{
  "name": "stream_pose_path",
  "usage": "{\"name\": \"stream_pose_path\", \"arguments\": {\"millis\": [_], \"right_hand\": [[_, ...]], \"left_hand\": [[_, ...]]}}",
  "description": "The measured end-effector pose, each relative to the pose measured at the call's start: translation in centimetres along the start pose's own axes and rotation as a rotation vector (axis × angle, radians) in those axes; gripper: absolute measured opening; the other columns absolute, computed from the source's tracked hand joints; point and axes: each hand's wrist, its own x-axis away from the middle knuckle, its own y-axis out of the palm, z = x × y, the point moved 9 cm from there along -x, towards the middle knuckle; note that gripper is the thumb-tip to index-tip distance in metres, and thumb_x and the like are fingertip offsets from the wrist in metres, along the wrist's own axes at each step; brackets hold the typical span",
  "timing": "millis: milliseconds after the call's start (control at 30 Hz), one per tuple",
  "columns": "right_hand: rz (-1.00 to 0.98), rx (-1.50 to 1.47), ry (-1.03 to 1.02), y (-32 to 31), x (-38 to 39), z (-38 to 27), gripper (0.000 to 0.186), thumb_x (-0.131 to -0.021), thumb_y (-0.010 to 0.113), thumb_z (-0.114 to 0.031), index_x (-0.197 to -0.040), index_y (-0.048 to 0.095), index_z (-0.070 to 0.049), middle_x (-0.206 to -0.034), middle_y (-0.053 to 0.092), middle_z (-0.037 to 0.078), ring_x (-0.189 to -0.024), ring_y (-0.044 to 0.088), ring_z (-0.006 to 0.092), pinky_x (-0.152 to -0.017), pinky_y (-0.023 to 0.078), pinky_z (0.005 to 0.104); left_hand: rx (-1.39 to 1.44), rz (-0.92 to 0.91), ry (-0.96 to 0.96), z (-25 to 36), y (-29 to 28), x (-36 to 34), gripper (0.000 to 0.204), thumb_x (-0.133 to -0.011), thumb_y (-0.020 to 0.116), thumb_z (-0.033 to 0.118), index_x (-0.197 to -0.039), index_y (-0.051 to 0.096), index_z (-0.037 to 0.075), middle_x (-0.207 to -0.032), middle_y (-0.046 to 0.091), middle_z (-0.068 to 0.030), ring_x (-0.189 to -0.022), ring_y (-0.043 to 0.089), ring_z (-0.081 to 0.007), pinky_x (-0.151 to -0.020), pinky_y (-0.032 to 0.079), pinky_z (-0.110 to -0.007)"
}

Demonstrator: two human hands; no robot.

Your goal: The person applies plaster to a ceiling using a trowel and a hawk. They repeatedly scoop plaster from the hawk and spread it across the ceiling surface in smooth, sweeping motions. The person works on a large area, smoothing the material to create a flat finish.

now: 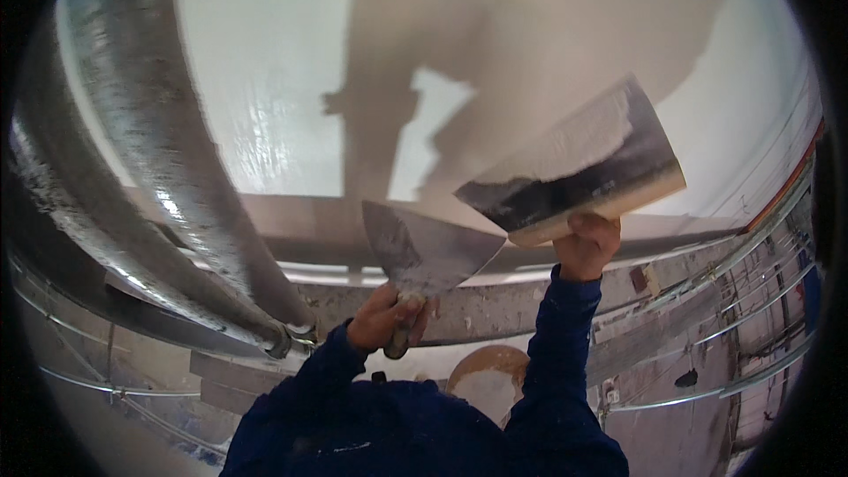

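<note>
My left hand (387, 318) grips the handle of a putty knife (426, 252). Its grey, smeared blade points up and to the right. My right hand (587, 243) is raised higher and holds a wide taping knife (583, 168) by its lower edge, with a patch of white plaster spread over the blade's upper half. The tip of the putty knife's blade meets the wide knife's lower left corner. Both sleeves are dark blue. Behind the tools is a smooth white plastered surface (265, 79) with my shadow across it.
Two thick foil-wrapped pipes (150, 141) curve down the left side to a clamp (291, 336). Metal framing rails (733, 283) and thin conduits run along the right. A round bucket of white plaster (486, 380) shows between my arms.
</note>
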Motion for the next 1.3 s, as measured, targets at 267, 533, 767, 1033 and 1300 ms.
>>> {"name": "stream_pose_path", "arguments": {"millis": [267, 533, 767, 1033, 1300], "right_hand": [[-0.362, 0.898, 0.35, -6.9, 6.4, 1.7, 0.046, -0.054, 0.059, 0.005, -0.099, 0.056, -0.003, -0.104, 0.055, 0.01, -0.091, 0.053, 0.0232, -0.081, 0.042, 0.0323], [0.276, 1.303, 0.236, -19.2, -3.9, -12.2, 0.019, -0.065, 0.062, -0.01, -0.079, 0.058, 0.003, -0.064, 0.057, 0.009, -0.059, 0.055, 0.0162, -0.052, 0.045, 0.0296], [0.586, 1.841, -0.707, -22.6, -26.0, -32.9, 0.039, -0.066, 0.055, -0.012, -0.103, 0.054, 0.0, -0.087, 0.058, 0.024, -0.085, 0.056, 0.0377, -0.075, 0.045, 0.041], [0.609, 1.443, -0.536, -22.3, -37.2, -29.8, 0.057, -0.066, 0.047, -0.008, -0.122, 0.044, -0.014, -0.097, 0.059, 0.02, -0.089, 0.057, 0.0339, -0.078, 0.045, 0.0396], [0.494, 1.465, -0.535, -9.5, -35.5, -24.1, 0.061, -0.065, 0.049, -0.02, -0.125, 0.041, -0.018, -0.1, 0.059, 0.016, -0.096, 0.055, 0.0324, -0.083, 0.042, 0.039]], "left_hand": [[0.087, -0.085, -0.177, -2.4, 5.0, -5.3, 0.04, -0.078, 0.056, 0.037, -0.089, 0.048, -0.001, -0.062, 0.051, -0.0058, -0.042, 0.047, -0.012, -0.036, 0.037, -0.023], [0.306, 0.19, 0.003, -4.5, 3.3, -7.5, 0.036, -0.077, 0.055, 0.027, -0.097, 0.043, -0.002, -0.069, 0.052, -0.0104, -0.037, 0.044, -0.0165, -0.032, 0.037, -0.028], [0.347, 0.178, 0.013, -9.7, 1.6, -6.7, 0.042, -0.079, 0.057, 0.03, -0.099, 0.039, -0.002, -0.074, 0.052, -0.0121, -0.04, 0.047, -0.0181, -0.034, 0.04, -0.03], [0.18, 0.205, 0.0, -14.7, -3.6, -2.3, 0.035, -0.082, 0.052, 0.032, -0.096, 0.047, 0.0, -0.075, 0.053, -0.0127, -0.049, 0.05, -0.0181, -0.039, 0.04, -0.031], [0.412, 0.337, -0.313, -14.3, -5.5, -0.1, 0.039, -0.082, 0.046, 0.042, -0.091, 0.05, 0.004, -0.054, 0.048, -0.006, -0.039, 0.046, -0.0177, -0.034, 0.039, -0.027]]}}
